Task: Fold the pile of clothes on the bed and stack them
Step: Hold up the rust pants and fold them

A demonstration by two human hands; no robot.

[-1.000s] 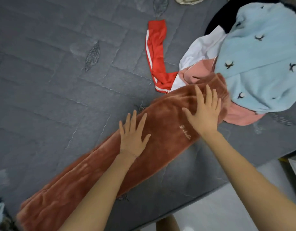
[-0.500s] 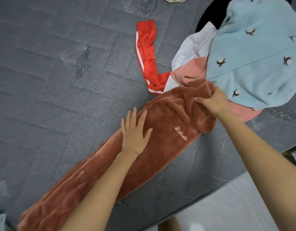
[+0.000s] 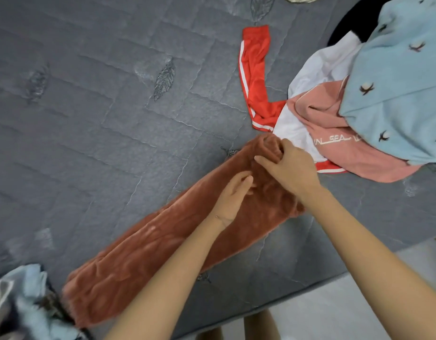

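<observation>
Soft and floppy by the look, the rust-brown fleece trousers [image 3: 148,244] lie diagonally from lower left to centre on the bed [image 3: 89,106], best taken at the waistband end, which the right hand [image 3: 288,168] grips while the left hand [image 3: 232,196] rests slack-fingered beside it.

Grey quilted bed [image 3: 89,123] fills view, leaf stitching [image 3: 164,78] scattered across it. Pale floor [image 3: 322,315] past bed edge, lower right. Soft even light.

Two bare forearms, slender, left hand [image 3: 232,195] with a thin dark line [image 3: 221,218] across its wrist, perhaps a fine bracelet or thread, right hand [image 3: 289,168] bare, two bare legs [image 3: 258,326] blurred at the lower edge
</observation>
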